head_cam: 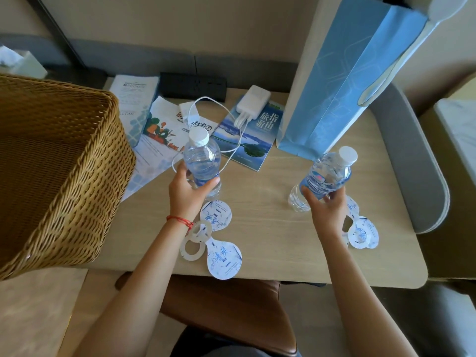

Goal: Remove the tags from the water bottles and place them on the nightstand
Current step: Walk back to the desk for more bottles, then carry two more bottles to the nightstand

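My left hand (189,189) grips a clear water bottle (203,158) with a white cap, held upright just above the wooden nightstand (270,228). My right hand (327,206) holds a second white-capped bottle (332,173), tilted to the right. Neither bottle has a tag on its neck. Two white-and-blue paper tags (221,251) lie on the tabletop below my left hand. More tags (362,231) lie beside my right wrist, partly hidden by it.
A large wicker basket (51,171) fills the left side. Brochures (247,140), a white charger (253,101) with its cable and a black socket strip (193,86) lie at the back. A tall blue paper bag (342,81) stands back right. A brown chair (231,310) sits below the table edge.
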Motion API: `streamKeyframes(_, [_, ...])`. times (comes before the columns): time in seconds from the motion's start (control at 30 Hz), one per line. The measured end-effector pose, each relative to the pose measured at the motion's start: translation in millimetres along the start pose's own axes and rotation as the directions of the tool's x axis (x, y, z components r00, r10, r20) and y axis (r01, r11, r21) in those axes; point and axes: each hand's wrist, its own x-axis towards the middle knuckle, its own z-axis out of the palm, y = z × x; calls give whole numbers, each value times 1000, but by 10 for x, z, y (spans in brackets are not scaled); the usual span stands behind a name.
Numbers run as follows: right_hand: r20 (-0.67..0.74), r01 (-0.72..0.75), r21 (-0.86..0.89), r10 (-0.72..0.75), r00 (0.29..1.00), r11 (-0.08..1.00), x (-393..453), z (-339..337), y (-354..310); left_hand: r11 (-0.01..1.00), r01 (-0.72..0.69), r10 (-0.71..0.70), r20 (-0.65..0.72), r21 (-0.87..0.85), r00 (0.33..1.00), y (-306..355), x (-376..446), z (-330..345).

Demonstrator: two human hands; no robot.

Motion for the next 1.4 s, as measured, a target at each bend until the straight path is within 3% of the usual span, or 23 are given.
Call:
streamKeyframes(0.37, [53,10,-44,-8,999,999,-88,63,-13,992,-106,105,11,64,994,15,87,-27])
streamKeyframes(0.57, [112,36,-99,-24,993,994,-212,93,-54,987,61,-58,21,-146,998,87,-102,-124])
streamKeyframes(0.87, [292,57,33,-64,954,998,-326,63,-369,933,144,-170,-52,-331,984,332,-366,-316])
streamKeyframes(1.13, [563,69,126,-129,817,990,-387,-21,-650,870,243,-331,-143,-430,933,525,-903,-432])
streamKeyframes(1.3, [696,98,165,-186,693,981,-488,27,-762,865,239,-371,-240,-441,897,638,-1356,-514])
streamKeyframes(1.4, [779,127,188,-227,585,974,-606,99,-799,880,229,-389,-354,-417,851,656,-1646,-605])
